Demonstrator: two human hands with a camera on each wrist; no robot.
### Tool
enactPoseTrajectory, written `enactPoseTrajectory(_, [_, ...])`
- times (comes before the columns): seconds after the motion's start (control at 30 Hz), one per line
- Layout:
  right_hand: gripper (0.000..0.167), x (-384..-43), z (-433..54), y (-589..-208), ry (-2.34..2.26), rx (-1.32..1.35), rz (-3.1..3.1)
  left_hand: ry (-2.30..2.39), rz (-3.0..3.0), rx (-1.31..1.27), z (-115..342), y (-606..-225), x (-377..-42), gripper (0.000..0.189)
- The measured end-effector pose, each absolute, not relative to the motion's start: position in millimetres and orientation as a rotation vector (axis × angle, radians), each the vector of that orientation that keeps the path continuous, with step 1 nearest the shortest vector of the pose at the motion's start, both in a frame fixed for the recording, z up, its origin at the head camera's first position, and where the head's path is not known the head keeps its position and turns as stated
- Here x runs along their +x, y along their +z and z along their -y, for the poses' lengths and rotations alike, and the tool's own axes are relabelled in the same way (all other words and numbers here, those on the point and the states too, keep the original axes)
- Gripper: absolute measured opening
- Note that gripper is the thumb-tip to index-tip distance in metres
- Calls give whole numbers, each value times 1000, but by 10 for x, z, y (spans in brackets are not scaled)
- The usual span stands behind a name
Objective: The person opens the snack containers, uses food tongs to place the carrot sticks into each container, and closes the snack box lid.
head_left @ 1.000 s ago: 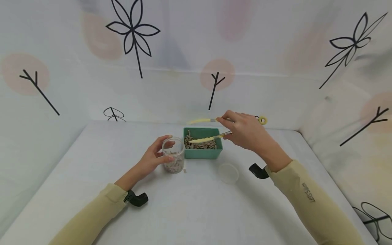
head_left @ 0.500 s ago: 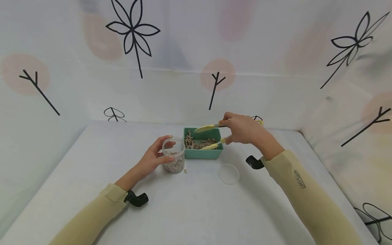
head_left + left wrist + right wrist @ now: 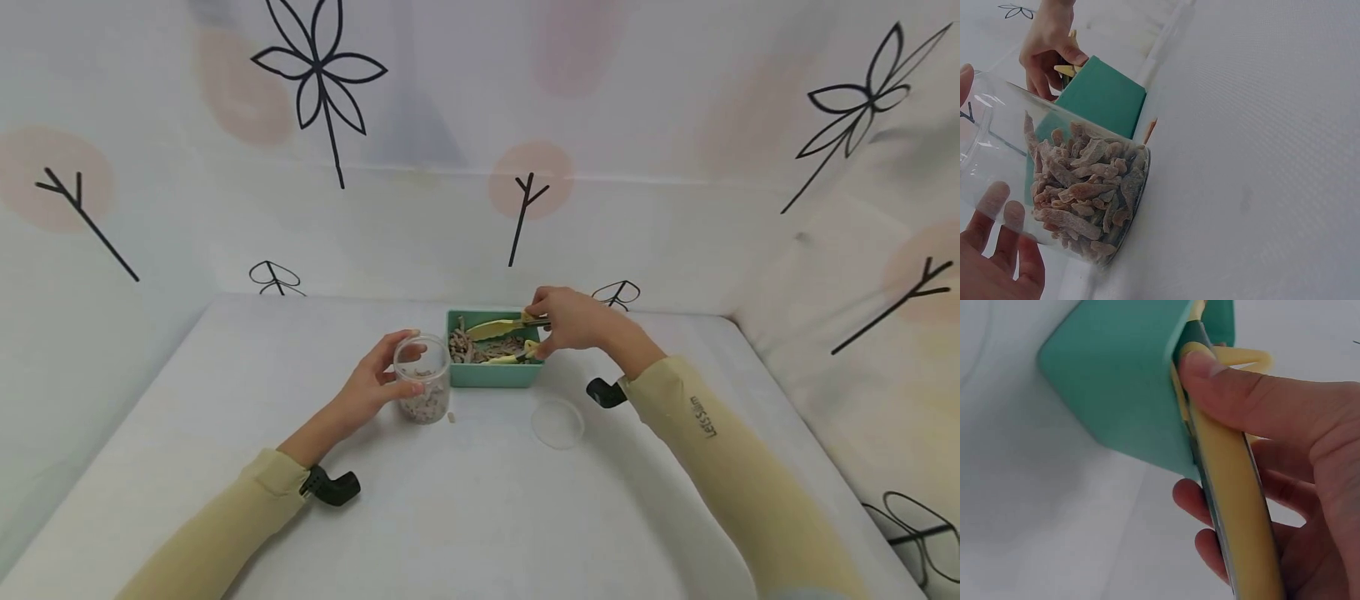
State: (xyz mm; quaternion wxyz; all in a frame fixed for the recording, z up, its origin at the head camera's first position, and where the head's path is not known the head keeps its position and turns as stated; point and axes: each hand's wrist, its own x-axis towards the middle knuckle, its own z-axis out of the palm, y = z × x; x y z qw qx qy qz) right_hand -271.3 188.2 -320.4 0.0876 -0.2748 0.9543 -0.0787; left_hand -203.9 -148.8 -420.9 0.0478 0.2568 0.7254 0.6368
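My left hand (image 3: pixel 369 385) grips a clear jar (image 3: pixel 422 379) round its side, and the jar stands lidless on the table. Brown-grey dried pieces (image 3: pixel 1088 187) fill its lower part in the left wrist view. Right beside it is a green rectangular box (image 3: pixel 491 377), with more such dried pieces (image 3: pixel 463 346) inside. My right hand (image 3: pixel 576 321) holds yellow tongs (image 3: pixel 498 327) by their arms at the box's right end. The tongs' two tips are spread and reach down into the box. In the right wrist view the thumb presses on the yellow handle (image 3: pixel 1229 494).
A clear round lid (image 3: pixel 557 423) lies flat on the white table (image 3: pixel 480 517), in front of the box. One small loose piece (image 3: pixel 452 417) is beside the jar's base. A patterned cloth wall (image 3: pixel 420 225) stands behind the table.
My right hand has moved left and down, lowering the open tongs from above the box into it. The left hand and jar have stayed in place.
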Motion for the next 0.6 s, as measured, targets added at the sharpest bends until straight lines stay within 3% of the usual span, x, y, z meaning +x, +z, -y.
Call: enactPoseTrajectory(0.6, [63, -2613, -1896, -3309, -276, -985, -2905, 1954, -2180, 761, 1496, -4202, -2031, 72])
